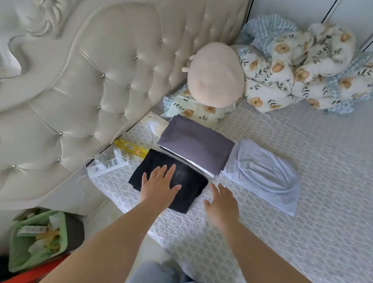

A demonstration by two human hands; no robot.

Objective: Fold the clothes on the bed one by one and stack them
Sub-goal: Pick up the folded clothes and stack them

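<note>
Surface: bed (pixel 307 166) with a pale textured cover; tufted headboard (pixel 88 85) along its far-left edge.
Item in hand: black folded garment (pixel 186 179), a compact rectangle near the bed's left edge, close to the headboard corner.
Left hand: left hand (pixel 158 186) lies flat on the black garment, fingers straight and spread, gripping nothing.
Right hand: right hand (pixel 220 203) sits palm down just beside the garment's right edge, over the bed cover; fingers straight, holding nothing. Whether it touches the cover, cannot tell.
Stack: grey folded garment (pixel 196 145) on top of a pile with a white layer showing beneath; the pile touches the black garment's far edge.
Still unfolded: pale blue garment (pixel 267 176) spread loose just right of the stack.
Step, judged: the fold on the black piece looks finished; the hand is pressing it flat before it goes onto the stack.
Method note: smooth outward from the centre so the layers stay aligned. Then slide both hands under opposite short edges, lift level, and set it square on the grey piece.
Risk: a one-sided lift could let the fold fall open.
Other: round beige plush toy (pixel 215 76) and floral quilt (pixel 300 67) by the far edge; white power strip (pixel 105 165) at the bed's left edge.
</note>
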